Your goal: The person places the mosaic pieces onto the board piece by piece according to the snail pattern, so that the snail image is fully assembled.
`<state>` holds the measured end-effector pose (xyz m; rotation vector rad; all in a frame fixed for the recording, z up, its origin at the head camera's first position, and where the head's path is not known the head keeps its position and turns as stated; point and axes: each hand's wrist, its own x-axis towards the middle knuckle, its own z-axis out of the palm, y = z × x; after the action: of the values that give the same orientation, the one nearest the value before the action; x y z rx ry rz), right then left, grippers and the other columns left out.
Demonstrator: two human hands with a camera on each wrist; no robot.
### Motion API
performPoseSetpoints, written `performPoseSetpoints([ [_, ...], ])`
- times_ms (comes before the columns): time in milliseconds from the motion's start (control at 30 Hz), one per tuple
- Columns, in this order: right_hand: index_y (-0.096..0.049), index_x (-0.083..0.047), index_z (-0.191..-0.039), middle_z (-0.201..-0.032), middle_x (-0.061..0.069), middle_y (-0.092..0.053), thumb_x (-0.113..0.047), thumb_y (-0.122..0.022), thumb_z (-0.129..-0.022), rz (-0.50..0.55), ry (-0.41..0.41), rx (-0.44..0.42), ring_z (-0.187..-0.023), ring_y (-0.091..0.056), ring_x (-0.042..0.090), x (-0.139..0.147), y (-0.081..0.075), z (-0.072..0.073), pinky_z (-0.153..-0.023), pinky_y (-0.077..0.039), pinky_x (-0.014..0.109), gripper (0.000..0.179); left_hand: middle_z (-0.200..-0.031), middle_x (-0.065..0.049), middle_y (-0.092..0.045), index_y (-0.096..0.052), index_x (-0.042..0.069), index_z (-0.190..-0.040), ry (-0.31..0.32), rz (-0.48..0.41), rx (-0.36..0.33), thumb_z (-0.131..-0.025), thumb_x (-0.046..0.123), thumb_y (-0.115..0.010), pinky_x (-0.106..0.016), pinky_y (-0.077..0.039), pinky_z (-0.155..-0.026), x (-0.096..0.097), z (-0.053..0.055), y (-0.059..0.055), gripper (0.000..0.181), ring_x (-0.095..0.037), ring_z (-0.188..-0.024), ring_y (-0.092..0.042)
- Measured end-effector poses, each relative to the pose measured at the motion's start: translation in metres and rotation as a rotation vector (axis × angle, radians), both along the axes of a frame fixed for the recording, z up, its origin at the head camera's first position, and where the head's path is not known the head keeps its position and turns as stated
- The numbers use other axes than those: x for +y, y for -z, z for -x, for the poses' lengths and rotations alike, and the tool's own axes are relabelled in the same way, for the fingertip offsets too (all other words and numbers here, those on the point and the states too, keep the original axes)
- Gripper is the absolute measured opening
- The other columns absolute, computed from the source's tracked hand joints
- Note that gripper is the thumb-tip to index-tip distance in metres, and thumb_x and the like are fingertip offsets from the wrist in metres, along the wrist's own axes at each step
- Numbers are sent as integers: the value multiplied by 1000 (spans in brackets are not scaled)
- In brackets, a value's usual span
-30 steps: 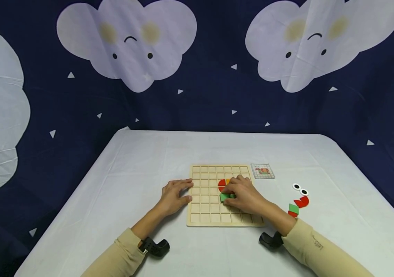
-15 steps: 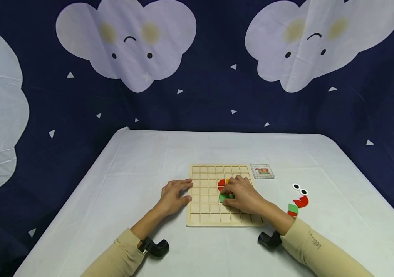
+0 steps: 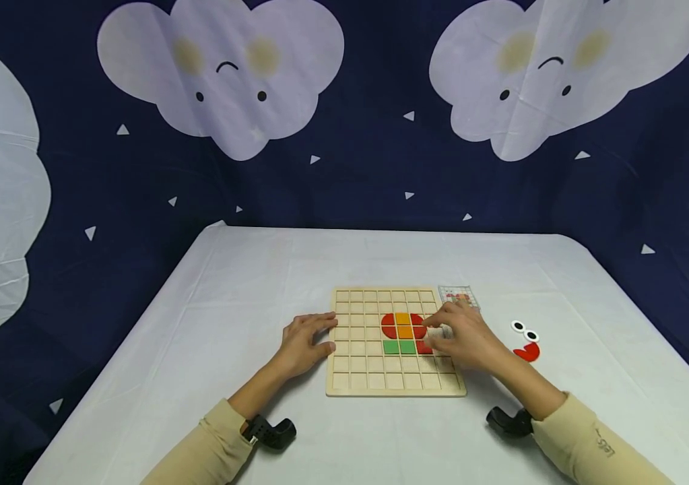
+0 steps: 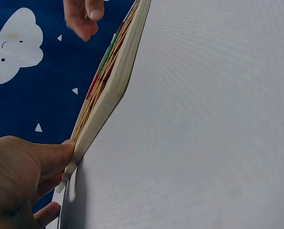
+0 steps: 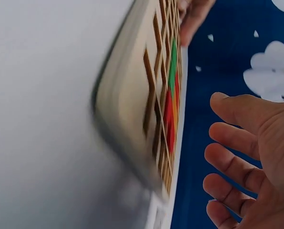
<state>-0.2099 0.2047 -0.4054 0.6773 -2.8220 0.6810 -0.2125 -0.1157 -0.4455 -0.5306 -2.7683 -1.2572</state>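
"Head view first: where is the board [image 3: 358,365] lying?"

"At 3 o'clock from the left hand [image 3: 302,345], whose relaxed fingers are resting on its edge. Its coloured pieces [image 3: 407,347] are lying at 9 o'clock from the right hand [image 3: 465,339], which is hovering with thumb and fingers apart, gripping nothing."

"What else is lying around?"

"A picture card [image 3: 458,292] is sitting at 12 o'clock from the right hand, which is covering part of it. Eye discs [image 3: 531,336] and a notched red piece [image 3: 528,351] are lying at 3 o'clock."

"Any writing?"

"The right sleeve [image 3: 589,438] is showing small lettering, perhaps 'Lets'."

"Left wrist view?"

"The board is slanting from 1 to 7 o'clock; the left thumb [image 4: 56,156] is touching its rim."

"Right wrist view?"

"The right hand is hanging at 4 o'clock, fingers loosely bent, apart from the board."
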Motion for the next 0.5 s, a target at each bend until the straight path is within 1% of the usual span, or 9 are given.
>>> performPoseSetpoints([
  [33,-72,-12,-98,-106,9,-65,-17,-74,-77,-1,15,0,-122,-45,42,7,-1,-1,-100,-29,57,21,-141,-3,-52,-61,7,-124,0,-1,-3,-83,12,-69,-55,-17,-107,0,0,0,43,-31,-129,-37],
  [67,-72,-12,-99,-106,9,-66,-17,-74,-77,-5,32,-2,-121,-45,42,13,-2,-1,-100,-30,56,23,-140,-3,-52,-61,7,-124,1,-2,-2,-82,12,-69,-55,-17,-107,0,0,-1,43,-31,-129,-38],
  [100,-72,-12,-100,-106,10,-66,-17,-74,-77,-10,44,4,-118,-46,40,20,-3,-2,-96,-32,53,24,-140,-3,-52,-61,7,-124,0,-3,-1,-82,12,-69,-55,-17,-107,0,-1,-1,43,-31,-129,-38],
  [167,-72,-11,-101,-102,8,-66,-18,-75,-77,-28,63,21,-105,-51,32,34,-4,-4,-86,-34,44,25,-140,-3,-52,-61,7,-124,0,-5,1,-82,12,-69,-55,-17,-106,0,-1,-1,43,-31,-128,-38],
  [233,-72,-11,-101,-96,4,-66,-18,-76,-76,-49,84,41,-92,-49,23,48,-4,-7,-77,-32,37,26,-140,-3,-52,-61,7,-124,0,-5,3,-82,12,-69,-55,-17,-106,0,-1,-1,43,-31,-128,-38],
  [333,-72,-11,-101,-92,3,-64,-18,-76,-77,-62,115,48,-89,-48,21,68,-3,-12,-75,-30,34,26,-140,-3,-52,-61,7,-124,2,-3,2,-82,12,-70,-55,-17,-106,0,0,-1,43,-31,-128,-38],
  [500,-72,-10,-101,-91,4,-64,-17,-75,-77,-63,161,33,-87,-48,22,96,0,-21,-74,-28,35,25,-140,-3,-52,-61,7,-124,5,-1,5,-82,12,-69,-55,-17,-106,0,0,-1,43,-31,-128,-38],
])
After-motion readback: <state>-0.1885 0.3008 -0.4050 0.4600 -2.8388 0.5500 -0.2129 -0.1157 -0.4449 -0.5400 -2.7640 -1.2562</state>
